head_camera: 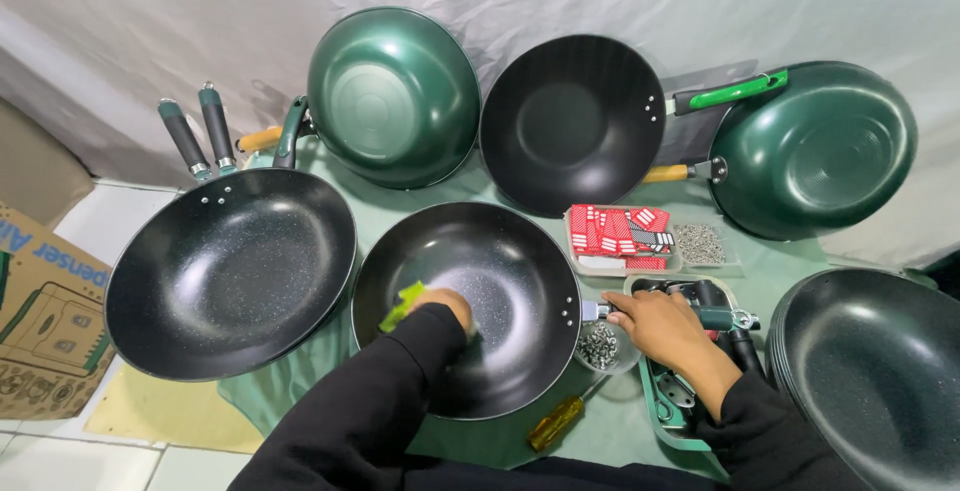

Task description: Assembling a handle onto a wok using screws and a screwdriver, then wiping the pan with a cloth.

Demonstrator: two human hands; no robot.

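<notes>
**Wiping the centre wok: hold and stroke**

I have the black speckled non-stick wok point(470, 301) lying face-up at the middle of the table, directly in front of me. My left hand point(440, 306) sits inside its bowl, fingers closed over a small yellow-green cloth point(402, 303) pressed against the left inner wall. My right hand point(655, 326) is clenched around the wok's dark handle stub point(600, 309) at the right rim, bracing the pan.

To do this step well, in my judgement:
1. Keep the right hand firm so the pan cannot rotate under the cloth.
2. Press the cloth flat and follow the curve of the wall.
3. Keep the sleeve off the coating.

Just beside the handle stands a small bowl of silver screws point(598, 346); a yellow-handled screwdriver point(557, 423) lies near the front edge, and a green tray of tools point(672, 416) lies under my right wrist. A box of red packets point(620, 231) lies behind.

The surface is a pale green tablecloth point(590, 436). Other woks ring the work: a large black one point(230, 271) at left, three propped against the white draped sheet point(120, 21) behind, a stack at right. A cardboard carton point(45, 311) stands on the white-tiled floor at left.
</notes>
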